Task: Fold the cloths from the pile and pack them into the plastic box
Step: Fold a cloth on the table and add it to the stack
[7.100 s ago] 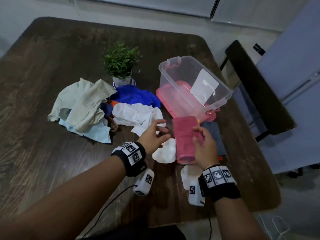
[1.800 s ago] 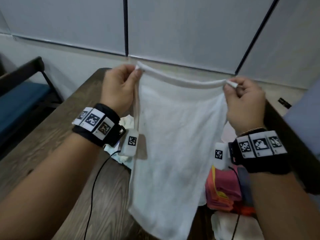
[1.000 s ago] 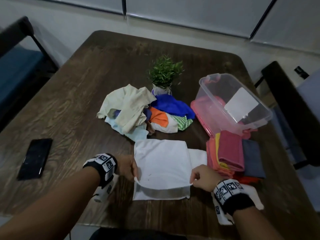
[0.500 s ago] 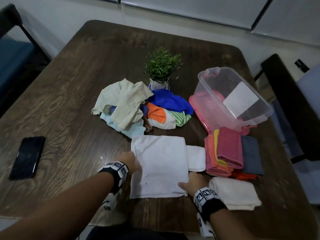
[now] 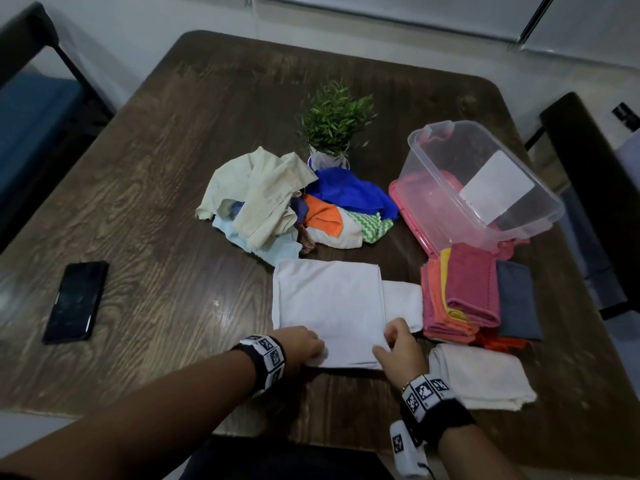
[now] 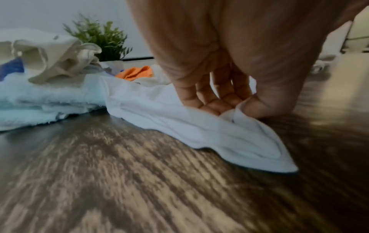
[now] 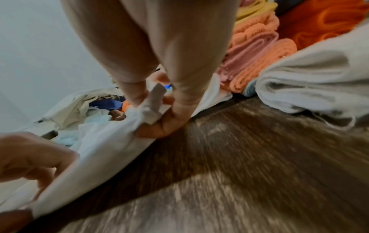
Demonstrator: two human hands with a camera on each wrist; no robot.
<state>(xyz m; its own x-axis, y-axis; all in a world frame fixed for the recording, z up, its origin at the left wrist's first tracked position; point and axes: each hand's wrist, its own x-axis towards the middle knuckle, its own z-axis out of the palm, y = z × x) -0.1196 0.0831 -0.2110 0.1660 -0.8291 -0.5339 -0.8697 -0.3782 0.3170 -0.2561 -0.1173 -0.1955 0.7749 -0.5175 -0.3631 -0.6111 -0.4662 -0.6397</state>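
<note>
A dark phone [image 5: 77, 300] lies flat at the far left of the bench [image 5: 166, 188], well apart from the work. Further right, the unfolded pile [image 5: 277, 206] of cream, pale blue, blue, orange and green-striped cloths sits just in front of a small potted plant [image 5: 334, 123].

Near the front edge lies the white cloth [image 5: 327, 306], folded once and flat on the wood. The left hand [image 5: 304, 346] pinches its near left corner between thumb and fingertips [image 6: 211, 107]; the left wrist view shows the layers gathered there. The right hand [image 5: 398, 348] pinches the near right corner, and the right wrist view shows a small tab of fabric sticking up between thumb and fingers [image 7: 169, 123].

Right of it, a smaller white piece [image 5: 403, 299] pokes out from under the cloth, touching the stack of folded cloths [image 5: 460, 299] in pink, orange, yellow and grey. A folded cream cloth [image 5: 481, 375] lies nearer the edge. Behind the stack, the plastic box [image 5: 485, 181] rests tilted on its pink lid and looks empty.

The next fold probably carries the near edge away from the body. The risks: the pinched layers may slip apart so the edges land uneven, the cloth could drag the white piece beneath, or it could nudge the neighbouring stack askew.
</note>
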